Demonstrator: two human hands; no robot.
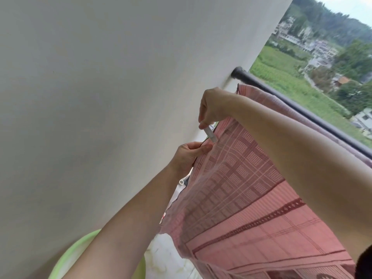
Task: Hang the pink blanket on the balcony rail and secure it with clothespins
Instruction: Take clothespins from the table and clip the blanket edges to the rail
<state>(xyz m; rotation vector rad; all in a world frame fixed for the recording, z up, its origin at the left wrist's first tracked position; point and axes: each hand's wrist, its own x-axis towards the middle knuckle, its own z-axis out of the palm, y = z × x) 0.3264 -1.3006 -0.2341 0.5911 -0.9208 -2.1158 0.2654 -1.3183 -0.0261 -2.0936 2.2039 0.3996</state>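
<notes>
Pink blanket [251,188] hangs over the rail [302,110] at centre right; left hand [187,156] grips its edge, right hand [215,105] pinches a clothespin [210,134]. Best to hold the edge taut and seat the pin fully.

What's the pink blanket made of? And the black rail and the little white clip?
Blanket: woven cloth, probably cotton; matte, with a checked weave and tiny holes. Rail: likely metal painted matte black; a smooth, straight round tube. Clip: probably plastic; smooth, pale and slightly see-through.
</notes>
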